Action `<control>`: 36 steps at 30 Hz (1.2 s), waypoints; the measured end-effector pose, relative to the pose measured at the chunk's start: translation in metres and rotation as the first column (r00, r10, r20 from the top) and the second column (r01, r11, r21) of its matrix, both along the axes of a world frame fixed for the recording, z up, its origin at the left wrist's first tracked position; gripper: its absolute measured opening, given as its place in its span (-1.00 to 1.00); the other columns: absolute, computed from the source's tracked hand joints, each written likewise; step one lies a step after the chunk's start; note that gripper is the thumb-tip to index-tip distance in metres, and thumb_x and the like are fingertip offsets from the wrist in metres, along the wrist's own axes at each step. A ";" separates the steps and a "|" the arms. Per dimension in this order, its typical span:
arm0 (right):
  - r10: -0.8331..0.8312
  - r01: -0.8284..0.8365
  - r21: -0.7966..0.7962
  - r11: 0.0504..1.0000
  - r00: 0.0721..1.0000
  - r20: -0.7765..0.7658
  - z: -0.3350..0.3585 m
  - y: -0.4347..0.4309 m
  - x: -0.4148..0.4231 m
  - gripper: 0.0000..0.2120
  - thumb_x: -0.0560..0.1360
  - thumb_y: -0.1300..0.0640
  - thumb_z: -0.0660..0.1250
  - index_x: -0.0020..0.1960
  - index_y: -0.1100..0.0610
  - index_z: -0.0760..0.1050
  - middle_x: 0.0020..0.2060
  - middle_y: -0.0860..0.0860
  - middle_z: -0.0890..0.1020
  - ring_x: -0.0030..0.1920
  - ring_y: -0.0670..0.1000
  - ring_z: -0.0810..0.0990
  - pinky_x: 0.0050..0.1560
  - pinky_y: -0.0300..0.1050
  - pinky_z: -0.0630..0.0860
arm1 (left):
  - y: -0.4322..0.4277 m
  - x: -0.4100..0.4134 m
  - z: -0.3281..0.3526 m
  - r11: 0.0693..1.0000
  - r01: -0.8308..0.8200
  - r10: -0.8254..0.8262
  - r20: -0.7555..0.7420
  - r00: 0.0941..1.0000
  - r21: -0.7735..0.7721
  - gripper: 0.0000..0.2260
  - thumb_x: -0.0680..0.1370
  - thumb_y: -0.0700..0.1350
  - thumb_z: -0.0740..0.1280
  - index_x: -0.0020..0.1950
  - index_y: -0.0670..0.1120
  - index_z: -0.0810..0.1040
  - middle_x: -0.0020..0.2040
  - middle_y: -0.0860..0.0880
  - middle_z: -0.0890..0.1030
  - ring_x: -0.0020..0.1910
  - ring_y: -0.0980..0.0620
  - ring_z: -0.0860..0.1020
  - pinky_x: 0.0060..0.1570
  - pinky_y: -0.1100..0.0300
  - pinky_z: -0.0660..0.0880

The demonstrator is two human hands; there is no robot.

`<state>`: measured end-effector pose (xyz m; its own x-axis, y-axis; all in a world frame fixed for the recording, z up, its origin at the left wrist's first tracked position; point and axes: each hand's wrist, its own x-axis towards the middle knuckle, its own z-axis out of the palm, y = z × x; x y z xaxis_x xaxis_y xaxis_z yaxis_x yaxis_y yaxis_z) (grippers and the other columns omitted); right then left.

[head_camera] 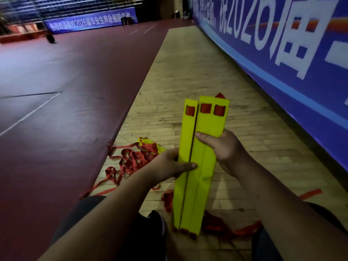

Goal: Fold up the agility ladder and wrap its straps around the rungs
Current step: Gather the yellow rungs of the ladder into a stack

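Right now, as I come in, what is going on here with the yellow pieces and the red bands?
A person holds a stack of yellow rungs in both hands above the wooden floor. The left hand grips its left edge, thumb across the front; the right hand grips the right edge, farther up the stack. The red straps lie loose and tangled on the floor, not yet wrapped around the rungs.
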<state>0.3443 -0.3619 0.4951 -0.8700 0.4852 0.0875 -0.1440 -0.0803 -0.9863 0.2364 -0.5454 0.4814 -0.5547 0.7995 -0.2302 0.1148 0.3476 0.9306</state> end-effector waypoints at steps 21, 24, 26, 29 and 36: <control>-0.005 0.015 -0.055 0.998 0.983 0.184 -0.021 -0.007 0.003 -0.80 0.69 0.00 0.41 0.27 0.01 0.71 0.13 0.00 0.80 0.16 0.13 0.78 0.31 0.31 0.64 | -0.001 0.014 -0.014 0.979 -0.201 0.201 -0.144 0.969 0.014 -0.70 0.47 0.20 0.63 0.00 0.01 0.74 -0.22 -0.03 0.77 -0.31 0.15 0.68 -0.18 0.20 0.57; -0.025 0.024 0.006 1.000 0.975 0.219 -0.028 -0.007 -0.006 -0.77 0.66 -0.09 0.44 0.26 -0.06 0.71 0.12 -0.08 0.79 0.18 0.07 0.77 0.33 0.27 0.64 | 0.006 0.011 -0.038 0.983 -0.175 0.182 -0.118 0.976 0.061 -0.78 0.51 0.11 0.62 0.01 0.04 0.71 -0.28 0.14 0.73 -0.34 0.27 0.65 -0.25 0.31 0.53; -0.042 0.029 0.054 0.998 0.967 0.251 -0.028 -0.008 -0.016 -0.69 0.59 -0.18 0.43 0.27 -0.11 0.70 0.11 -0.12 0.79 0.17 0.04 0.76 0.31 0.25 0.64 | 0.015 0.002 -0.044 0.985 -0.163 0.167 -0.088 0.982 0.048 -0.79 0.53 0.13 0.60 -0.01 0.05 0.69 -0.29 0.14 0.73 -0.33 0.23 0.66 -0.25 0.27 0.55; -0.061 0.035 0.105 0.994 0.966 0.250 -0.026 -0.004 -0.030 -0.58 0.50 -0.29 0.37 0.28 -0.16 0.69 0.11 -0.14 0.78 0.17 0.02 0.75 0.28 0.22 0.65 | 0.026 -0.012 -0.047 0.987 -0.155 0.159 -0.148 0.976 0.037 -0.77 0.59 0.20 0.52 -0.03 0.06 0.67 -0.26 0.12 0.73 -0.24 0.13 0.69 -0.13 0.09 0.62; -0.073 0.040 0.114 0.993 0.950 0.304 -0.027 0.001 -0.054 -0.73 0.75 -0.02 0.30 0.10 0.05 0.74 -0.09 0.04 0.81 -0.08 0.15 0.80 -0.03 0.03 0.69 | 0.039 -0.019 -0.059 0.998 -0.056 0.050 -0.286 0.957 -0.013 -0.45 0.59 0.24 0.17 0.43 -0.08 0.46 0.27 -0.13 0.65 0.27 -0.16 0.62 0.26 -0.12 0.61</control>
